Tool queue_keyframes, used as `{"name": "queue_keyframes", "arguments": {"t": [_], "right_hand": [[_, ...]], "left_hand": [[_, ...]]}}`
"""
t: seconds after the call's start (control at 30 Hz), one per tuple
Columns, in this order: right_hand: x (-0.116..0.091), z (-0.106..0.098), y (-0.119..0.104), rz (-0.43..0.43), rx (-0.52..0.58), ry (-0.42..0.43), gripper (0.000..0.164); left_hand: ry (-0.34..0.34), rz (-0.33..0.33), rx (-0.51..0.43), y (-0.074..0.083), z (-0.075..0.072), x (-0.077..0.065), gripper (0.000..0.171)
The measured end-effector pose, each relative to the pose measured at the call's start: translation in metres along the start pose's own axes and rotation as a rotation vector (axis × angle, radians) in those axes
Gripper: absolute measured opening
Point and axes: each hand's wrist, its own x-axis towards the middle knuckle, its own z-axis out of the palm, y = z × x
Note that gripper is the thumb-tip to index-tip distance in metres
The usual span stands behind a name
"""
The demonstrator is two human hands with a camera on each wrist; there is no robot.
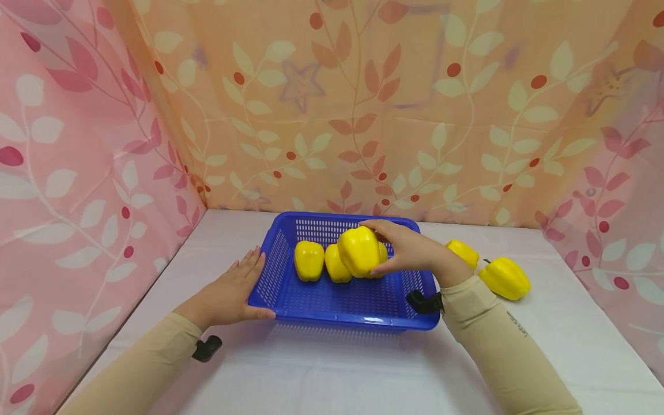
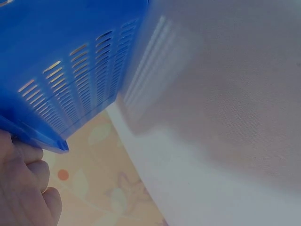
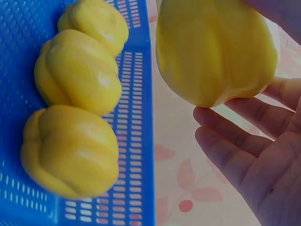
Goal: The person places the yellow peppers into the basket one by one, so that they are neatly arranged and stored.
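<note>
In the head view, the right hand [image 1: 407, 246] holds a yellow pepper [image 1: 359, 252] between thumb and fingers, above a blue basket [image 1: 332, 318] on the white-covered bench [image 1: 337, 374]. Inside lie three more peppers: a left one [image 1: 309, 261], a middle one [image 1: 337, 266] and a right one [image 1: 383, 252], the last two partly hidden by the held pepper. The left hand [image 1: 233, 297] lies at the basket's left rim, fingers fairly straight, thumb at the near corner. Right of the basket are two loose peppers [image 1: 505, 278], the farther partly covered by the right arm; patterned cloth [image 1: 321, 127] hangs behind. The left wrist view shows fingers against the rim beside the slotted wall. The right wrist view shows the held pepper touching the fingers, with three peppers in a row in the basket.
</note>
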Motion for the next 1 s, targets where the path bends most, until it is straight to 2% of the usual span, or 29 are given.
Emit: {"name": "queue_keyframes", "arguments": {"t": [0.3, 0.57, 1.0], "right_hand": [[0.016, 0.015, -0.005, 0.003, -0.004, -0.067, 0.088], [0.03, 0.028, -0.009, -0.019, -0.089, -0.114, 0.086], [0.05, 0.045, -0.015, -0.05, -0.07, -0.185, 0.08]], "left_hand": [[0.011, 0.008, 0.003, -0.001, 0.001, 0.0, 0.122], [0.007, 0.017, -0.004, 0.0, -0.001, 0.0, 0.121], [0.03, 0.024, 0.002, -0.002, 0.002, 0.0, 0.121]]}}
